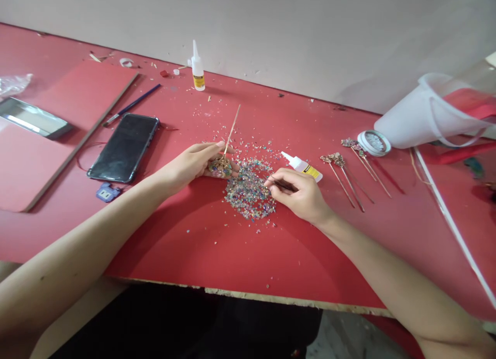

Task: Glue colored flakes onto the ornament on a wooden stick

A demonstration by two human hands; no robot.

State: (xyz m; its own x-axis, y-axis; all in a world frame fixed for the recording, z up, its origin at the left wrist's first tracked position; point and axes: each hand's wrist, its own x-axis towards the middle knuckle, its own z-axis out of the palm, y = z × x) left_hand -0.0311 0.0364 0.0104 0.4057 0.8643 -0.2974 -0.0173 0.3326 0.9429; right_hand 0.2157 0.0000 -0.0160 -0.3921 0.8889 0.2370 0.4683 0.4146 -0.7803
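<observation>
My left hand (207, 160) is closed on a hair stick (231, 130), whose gold shaft points up and away. Its ornate head (220, 167) is studded with colourful chips and lies against my fingers. In my right hand (296, 191) is a thin dark pair of tweezers (284, 184), pinched between thumb and fingers, tips toward the chips. Between the two hands a pile of small shiny multicoloured chips (251, 193) spreads over the red tabletop (217, 261). Just behind my right hand a glue bottle (306, 169) lies on its side.
Several finished-looking hair sticks (341, 165) lie at right, by a small round lid (374, 143) and a tipped white bucket (422, 116). Another glue bottle (198, 72) stands upright at the back. Leftward are a phone (124, 147), a paintbrush (132, 106) and a shallow box (33, 119).
</observation>
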